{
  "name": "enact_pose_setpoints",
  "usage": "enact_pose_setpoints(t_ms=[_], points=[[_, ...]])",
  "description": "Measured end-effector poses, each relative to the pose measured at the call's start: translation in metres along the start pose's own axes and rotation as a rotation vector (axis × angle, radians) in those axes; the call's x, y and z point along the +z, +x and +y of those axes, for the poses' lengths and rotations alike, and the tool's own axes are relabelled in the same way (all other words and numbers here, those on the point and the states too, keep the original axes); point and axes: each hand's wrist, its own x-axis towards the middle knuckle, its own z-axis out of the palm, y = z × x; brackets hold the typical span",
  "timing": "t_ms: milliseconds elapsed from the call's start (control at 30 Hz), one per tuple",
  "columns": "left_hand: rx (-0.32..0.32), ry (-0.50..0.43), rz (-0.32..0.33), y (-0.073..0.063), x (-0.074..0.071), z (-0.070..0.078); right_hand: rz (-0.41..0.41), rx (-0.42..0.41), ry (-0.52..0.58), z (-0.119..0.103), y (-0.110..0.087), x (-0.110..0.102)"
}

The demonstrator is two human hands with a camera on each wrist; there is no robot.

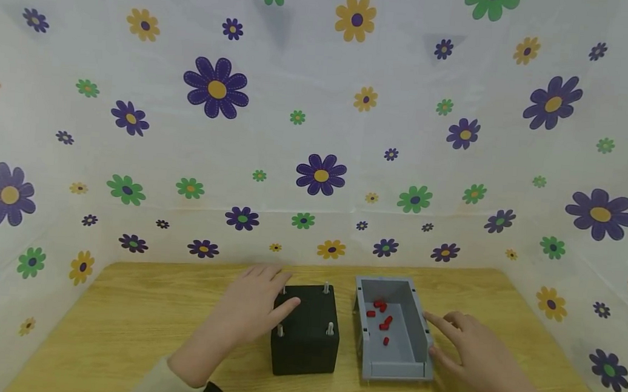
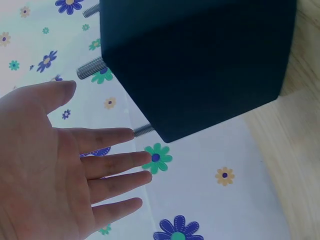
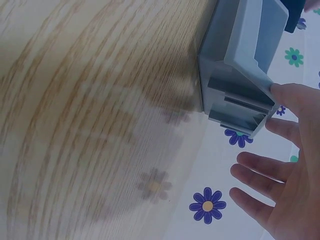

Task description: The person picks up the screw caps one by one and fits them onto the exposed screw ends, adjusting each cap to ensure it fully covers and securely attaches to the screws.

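A person's left grip (image 1: 246, 303) is spread at the ten-o'clock edge of a black block (image 1: 303, 356), thumb apart from the fingers and clamped on nothing; whether a fingertip grazes one of the block's metal studs (image 1: 330, 329) cannot be told. The right grip (image 1: 470, 349), fingers loose and apart, meets the three-o'clock wall of a gray bin (image 1: 404, 324) with thumb and forefinger at the rim, perhaps to steady it.

The block sits flat on the table (image 1: 120, 310), a stance that appears to keep its four threaded studs upright, one near each corner at ten, one, four and eight o'clock. The bin stands apart at the block's three o'clock, its low lip toward six, which likely eases access. Inside, small red pieces (image 1: 384, 326) lie loose, mostly toward ten o'clock, where the walls presumably stop them rolling off. At twelve o'clock hangs a flowered sheet (image 1: 273, 157).
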Motion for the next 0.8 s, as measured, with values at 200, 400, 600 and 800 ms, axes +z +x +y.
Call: enact_pose_setpoints(t_ms=[200, 400, 600, 800], points=[[-0.024, -0.021, -0.026, -0.003, 0.002, -0.007, 0.013, -0.006, -0.008, 0.001, -0.001, 0.002], [-0.052, -0.019, -0.068, -0.005, 0.005, -0.014, 0.008, -0.002, -0.009, 0.002, -0.001, 0.004], [-0.063, -0.003, -0.086, -0.007, 0.013, -0.02, 0.007, 0.002, -0.004, 0.002, -0.001, 0.004], [-0.085, -0.025, -0.099, -0.008, 0.022, -0.027, 0.013, 0.007, -0.001, 0.001, -0.002, 0.003]])
